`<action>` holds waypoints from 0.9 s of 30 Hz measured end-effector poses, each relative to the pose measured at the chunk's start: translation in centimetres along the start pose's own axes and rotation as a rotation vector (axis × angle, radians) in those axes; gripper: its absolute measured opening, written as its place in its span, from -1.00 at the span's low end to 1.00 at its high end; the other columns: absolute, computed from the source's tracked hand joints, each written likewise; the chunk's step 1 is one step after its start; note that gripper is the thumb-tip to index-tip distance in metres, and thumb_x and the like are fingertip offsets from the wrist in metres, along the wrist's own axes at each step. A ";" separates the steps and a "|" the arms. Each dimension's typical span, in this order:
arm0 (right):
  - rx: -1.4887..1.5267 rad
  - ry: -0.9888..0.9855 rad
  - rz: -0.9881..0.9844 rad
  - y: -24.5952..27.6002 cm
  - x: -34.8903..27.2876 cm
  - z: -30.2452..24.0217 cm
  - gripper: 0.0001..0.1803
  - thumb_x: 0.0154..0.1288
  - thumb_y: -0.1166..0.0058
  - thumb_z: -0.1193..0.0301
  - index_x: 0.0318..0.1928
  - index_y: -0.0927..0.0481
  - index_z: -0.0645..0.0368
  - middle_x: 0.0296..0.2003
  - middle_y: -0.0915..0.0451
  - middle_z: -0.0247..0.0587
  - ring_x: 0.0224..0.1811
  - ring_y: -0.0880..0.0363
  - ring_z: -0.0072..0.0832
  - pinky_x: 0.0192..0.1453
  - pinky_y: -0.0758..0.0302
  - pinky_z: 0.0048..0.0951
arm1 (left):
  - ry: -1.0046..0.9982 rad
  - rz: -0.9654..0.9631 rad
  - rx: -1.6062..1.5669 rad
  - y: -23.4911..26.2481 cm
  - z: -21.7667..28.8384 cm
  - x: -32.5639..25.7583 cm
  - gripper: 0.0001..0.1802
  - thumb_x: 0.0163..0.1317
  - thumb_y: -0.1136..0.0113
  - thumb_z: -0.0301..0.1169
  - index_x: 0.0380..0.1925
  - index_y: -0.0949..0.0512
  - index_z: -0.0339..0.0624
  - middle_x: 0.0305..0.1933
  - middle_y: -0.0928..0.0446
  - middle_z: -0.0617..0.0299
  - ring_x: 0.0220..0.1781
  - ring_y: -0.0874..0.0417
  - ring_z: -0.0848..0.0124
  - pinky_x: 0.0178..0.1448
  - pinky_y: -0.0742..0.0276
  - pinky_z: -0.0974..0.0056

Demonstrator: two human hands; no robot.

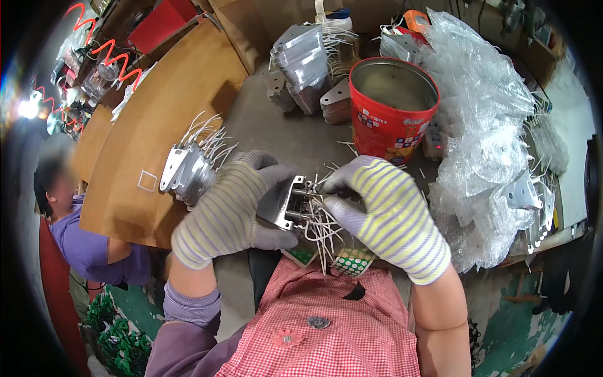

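Note:
Both of my hands wear grey gloves striped in yellow. My left hand [223, 210] grips a shiny metal bracket part [290, 204], thumb below and fingers above it, over the near edge of the table. A bunch of thin white wires [322, 234] spreads out of the part's right side and hangs toward my apron. At those wires, the thumb and forefinger of my right hand [392, 213] close together on some of them. Left of my left hand, a stack of similar metal parts [190, 173] with white wires lies on the wooden board.
A red tin bucket [392, 116] stands beyond my right hand. Stacked metal parts [300, 66] sit at the back. Clear bubble wrap [480, 144] is heaped along the right. A green-dotted sheet [353, 262] lies at the near edge. Another person [94, 232] sits at the left.

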State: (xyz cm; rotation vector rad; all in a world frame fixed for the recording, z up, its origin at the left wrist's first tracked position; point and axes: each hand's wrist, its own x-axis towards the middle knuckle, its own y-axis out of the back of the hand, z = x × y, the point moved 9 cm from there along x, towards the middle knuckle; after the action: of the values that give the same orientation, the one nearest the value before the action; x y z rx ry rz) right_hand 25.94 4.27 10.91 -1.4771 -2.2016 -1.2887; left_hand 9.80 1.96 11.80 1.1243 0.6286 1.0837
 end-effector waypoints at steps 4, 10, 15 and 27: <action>-0.020 0.036 0.038 -1.0 -0.5 0.0 -0.71 0.08 -0.40 0.35 -0.21 -0.65 0.21 -0.32 -0.63 -0.03 -0.21 -0.62 -0.04 -0.09 -0.53 -0.11 | -0.001 0.154 0.027 0.5 0.7 -0.9 -0.09 -0.40 -0.69 -0.06 0.06 -0.61 -0.21 0.02 -0.50 -0.05 0.06 -0.57 -0.03 0.17 -0.52 0.03; 0.108 -0.025 0.131 -0.7 -1.2 -1.5 -0.79 0.08 -0.40 0.46 -0.28 -0.65 0.22 -0.34 -0.63 -0.11 -0.30 -0.61 -0.16 -0.18 -0.55 -0.22 | -0.175 0.399 0.193 2.0 4.0 -2.6 -0.21 -0.38 -0.54 -0.01 -0.04 -0.67 -0.18 -0.16 -0.55 0.11 -0.14 -0.62 0.09 -0.09 -0.55 0.05; 0.448 -0.295 0.114 -1.5 -2.3 0.1 -0.88 0.18 -0.26 0.50 -0.29 -0.63 0.28 -0.37 -0.61 -0.13 -0.35 -0.61 -0.24 -0.19 -0.54 -0.32 | -0.287 0.462 0.319 1.4 6.1 -3.4 -0.17 -0.43 -0.49 0.09 -0.07 -0.69 -0.16 -0.26 -0.49 0.18 -0.31 -0.54 0.15 -0.23 -0.44 0.08; -0.368 0.335 0.143 0.3 -1.8 -5.0 -0.69 -0.03 -0.32 0.34 -0.20 -0.70 0.11 -0.31 -0.63 -0.19 -0.22 -0.61 -0.17 -0.12 -0.54 -0.14 | -0.229 0.410 0.196 1.9 5.9 -3.0 -0.20 -0.36 -0.52 -0.09 0.01 -0.65 -0.19 -0.15 -0.54 0.10 -0.15 -0.62 0.08 -0.13 -0.57 0.04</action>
State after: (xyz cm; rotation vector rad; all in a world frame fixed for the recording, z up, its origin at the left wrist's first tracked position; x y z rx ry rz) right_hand 25.63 -0.58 13.06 -1.3745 -1.6837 -1.8079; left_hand 12.98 -3.08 15.26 1.5693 0.3331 1.2321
